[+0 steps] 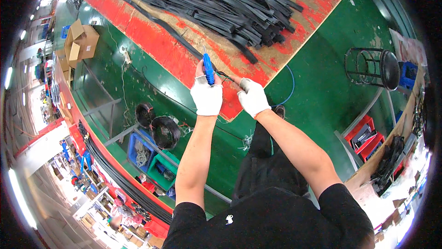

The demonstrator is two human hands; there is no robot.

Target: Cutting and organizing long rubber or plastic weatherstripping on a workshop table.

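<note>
My left hand (206,96), in a white glove with bare fingertips, is closed around a blue-handled tool (208,68) with a thin metal shaft pointing away from me. It looks like a screwdriver or an awl; its tip is too small to tell. My right hand (253,97), gloved the same way, pinches thin dark and green wires (224,75) that run between the two hands. Both hands are above the near corner of a red-painted table (156,51). A long black strip (175,35) lies along the tabletop toward my left hand. Farther back lies a big bundle of flat black strips (207,5).
A round black stool (390,69) stands at the right, with red bins (363,134) below it on a rack. On the left are an open cardboard box (85,42), black coils (165,131), a blue crate (138,152) and a green crate (163,168). A blue hose (292,83) crosses the green floor.
</note>
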